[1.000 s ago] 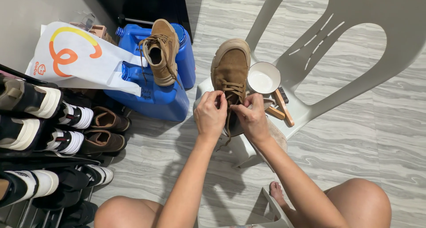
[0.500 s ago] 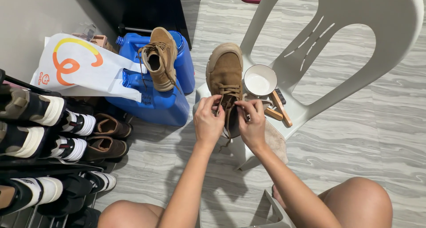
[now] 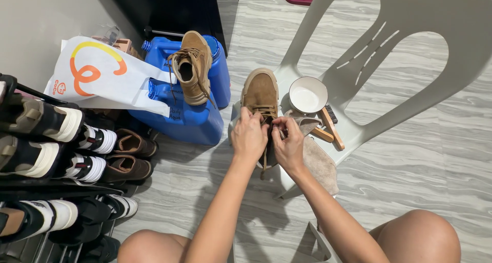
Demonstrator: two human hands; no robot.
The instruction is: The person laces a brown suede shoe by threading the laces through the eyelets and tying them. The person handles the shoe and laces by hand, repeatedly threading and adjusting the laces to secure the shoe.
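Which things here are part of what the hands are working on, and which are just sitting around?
In hand:
- left hand and right hand, both at the laces of the tan boot
- grey plastic chair bearing that boot

Lying about:
- white bowl, wooden brushes and grey cloth on the chair
- second tan boot on the blue jugs
- white bag
- shoe rack

Matt tan suede boot (image 3: 260, 91), smooth plastic chair (image 3: 359, 73), glossy bowl (image 3: 307, 95).

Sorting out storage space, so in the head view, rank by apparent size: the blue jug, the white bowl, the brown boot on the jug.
Largest to smallest:
1. blue jug
2. brown boot on the jug
3. white bowl
The boot sits higher, nearer the camera, so it may look slightly bigger than it is.
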